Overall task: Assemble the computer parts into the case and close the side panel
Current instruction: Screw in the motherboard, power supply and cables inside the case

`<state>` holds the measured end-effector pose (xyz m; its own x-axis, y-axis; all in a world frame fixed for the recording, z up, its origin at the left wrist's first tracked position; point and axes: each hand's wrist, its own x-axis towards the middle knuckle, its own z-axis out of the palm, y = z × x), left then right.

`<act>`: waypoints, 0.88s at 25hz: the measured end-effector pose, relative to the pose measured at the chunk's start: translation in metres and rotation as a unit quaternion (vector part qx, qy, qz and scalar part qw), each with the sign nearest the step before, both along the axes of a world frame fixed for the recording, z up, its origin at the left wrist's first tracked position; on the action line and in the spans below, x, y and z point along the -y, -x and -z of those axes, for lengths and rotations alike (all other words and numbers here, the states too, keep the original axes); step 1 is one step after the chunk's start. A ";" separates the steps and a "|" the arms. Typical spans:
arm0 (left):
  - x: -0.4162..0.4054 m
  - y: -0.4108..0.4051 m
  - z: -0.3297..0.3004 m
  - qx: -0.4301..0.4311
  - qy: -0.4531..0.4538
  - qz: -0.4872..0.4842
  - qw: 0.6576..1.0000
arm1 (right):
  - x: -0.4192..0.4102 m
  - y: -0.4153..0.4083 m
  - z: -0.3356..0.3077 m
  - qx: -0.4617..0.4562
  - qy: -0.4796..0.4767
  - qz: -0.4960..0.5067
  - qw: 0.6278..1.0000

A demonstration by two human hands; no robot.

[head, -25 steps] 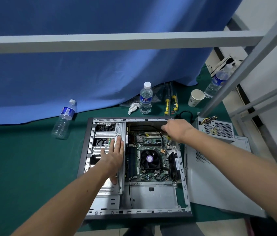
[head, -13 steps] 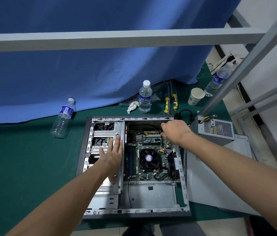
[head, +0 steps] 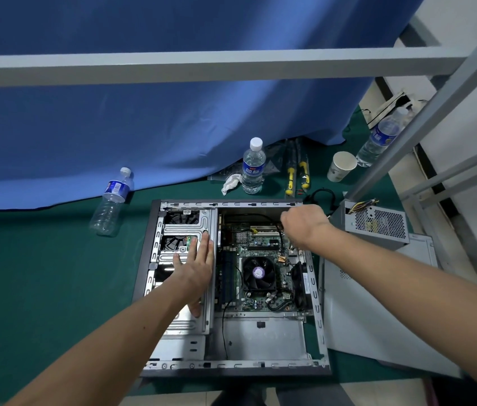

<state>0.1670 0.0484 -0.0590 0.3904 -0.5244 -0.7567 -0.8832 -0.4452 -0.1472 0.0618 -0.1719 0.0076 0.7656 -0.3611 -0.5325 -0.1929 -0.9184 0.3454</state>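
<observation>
While the left hand (head: 194, 266) presses the case (head: 232, 367) (lying open), bottles (head: 253, 167) stand beyond.

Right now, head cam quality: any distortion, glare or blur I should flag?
Head view: wide-angle bend is clear, the grey frame bar bows and the case edges splay. Soft glare on the bare metal drive cage near the left hand. Right hand looks slightly soft; its fingertips are hidden. CPU fan is sharp enough. Lighting even, shadows faint.

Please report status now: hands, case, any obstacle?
Left hand flat on drive cage. Right hand inside case, far corner; grip unseen. Side panel off, power supply outside. No obstacle seen.
</observation>
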 end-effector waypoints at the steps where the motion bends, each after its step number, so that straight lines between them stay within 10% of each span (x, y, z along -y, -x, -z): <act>1: 0.000 0.000 0.000 0.001 0.001 0.000 1.000 | 0.001 0.000 0.004 -0.001 0.005 0.016 1.000; 8: -0.001 0.002 0.001 0.003 0.021 -0.014 1.000 | 0.020 0.000 -0.002 -0.017 -0.137 0.027 0.990; 22: -0.001 -0.001 0.004 -0.004 0.025 -0.019 1.000 | 0.002 0.014 0.019 0.049 -0.019 -0.009 0.999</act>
